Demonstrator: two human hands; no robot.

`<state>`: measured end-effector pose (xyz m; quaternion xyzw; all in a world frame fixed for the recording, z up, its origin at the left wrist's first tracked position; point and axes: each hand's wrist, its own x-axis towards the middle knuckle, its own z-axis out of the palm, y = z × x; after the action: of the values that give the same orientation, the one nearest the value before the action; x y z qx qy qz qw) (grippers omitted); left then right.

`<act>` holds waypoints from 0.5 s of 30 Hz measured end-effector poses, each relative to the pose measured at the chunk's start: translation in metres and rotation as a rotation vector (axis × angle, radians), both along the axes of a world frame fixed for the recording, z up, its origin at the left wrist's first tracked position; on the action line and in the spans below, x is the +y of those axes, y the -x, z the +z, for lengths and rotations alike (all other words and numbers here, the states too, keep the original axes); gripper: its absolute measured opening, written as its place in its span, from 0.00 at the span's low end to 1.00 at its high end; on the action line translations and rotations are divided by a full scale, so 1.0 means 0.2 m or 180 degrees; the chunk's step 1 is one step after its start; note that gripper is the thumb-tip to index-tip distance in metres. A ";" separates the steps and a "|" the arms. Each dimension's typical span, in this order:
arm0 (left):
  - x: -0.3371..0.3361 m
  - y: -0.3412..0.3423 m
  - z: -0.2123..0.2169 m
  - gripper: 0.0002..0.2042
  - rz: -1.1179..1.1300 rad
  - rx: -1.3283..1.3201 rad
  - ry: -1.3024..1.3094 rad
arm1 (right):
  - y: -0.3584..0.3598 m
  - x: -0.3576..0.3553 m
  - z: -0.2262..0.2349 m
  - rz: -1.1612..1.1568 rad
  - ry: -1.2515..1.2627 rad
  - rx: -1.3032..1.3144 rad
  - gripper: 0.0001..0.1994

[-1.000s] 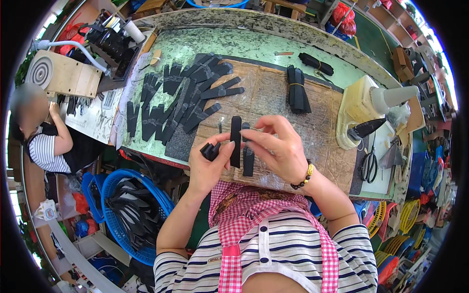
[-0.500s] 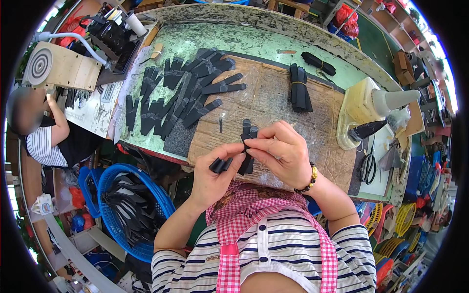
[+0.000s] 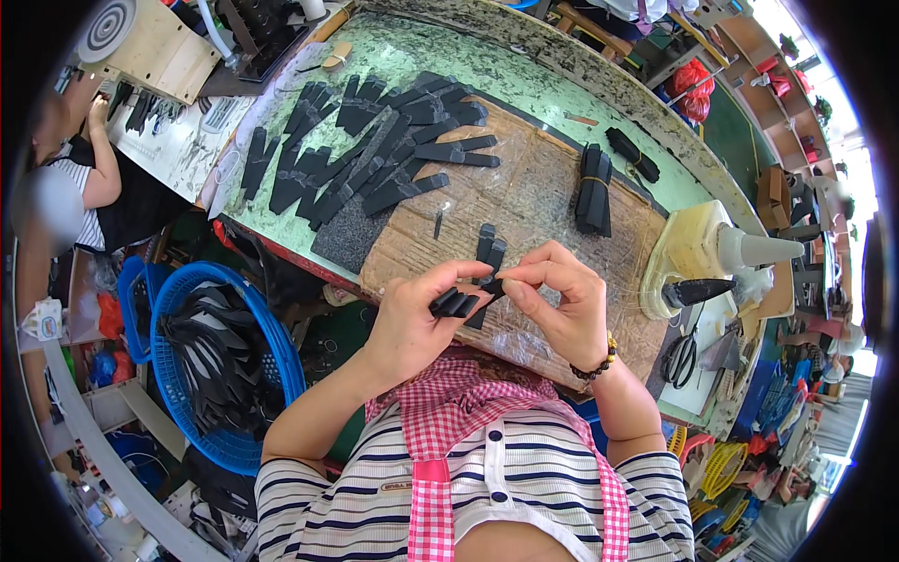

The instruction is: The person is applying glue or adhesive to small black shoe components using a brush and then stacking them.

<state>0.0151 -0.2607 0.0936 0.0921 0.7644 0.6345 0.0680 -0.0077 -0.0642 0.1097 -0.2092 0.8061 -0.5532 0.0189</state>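
Head view, centre of frame. I log both hands drawn together over the cardboard sheet (image 3: 562, 201). Left hand (image 3: 412, 323): closed around a small stack of black strips (image 3: 452, 303), now lifted off the board. Right hand (image 3: 560, 304): thumb and forefinger pinched on one strip's end at the stack; a second ago it lay flat over upright pieces. I judge the pieces gathered and being aligned. Upper left: spread of cut black pieces (image 3: 375, 159). Right: glue bottle (image 3: 712, 258). Lower left: blue basket (image 3: 183, 290).

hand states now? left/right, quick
Left hand: closed, holding black strips.
Right hand: fingertips pinching the same black strips' end.
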 end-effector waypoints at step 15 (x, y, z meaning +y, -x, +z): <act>0.01 -0.04 -0.06 0.06 0.0121 0.0344 0.0008 | 0.00 0.01 -0.03 0.0247 -0.0236 -0.0099 0.08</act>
<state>0.0222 -0.2588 0.0811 0.1116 0.7694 0.6288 0.0147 -0.0083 -0.0617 0.1044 -0.2309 0.8170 -0.5250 0.0607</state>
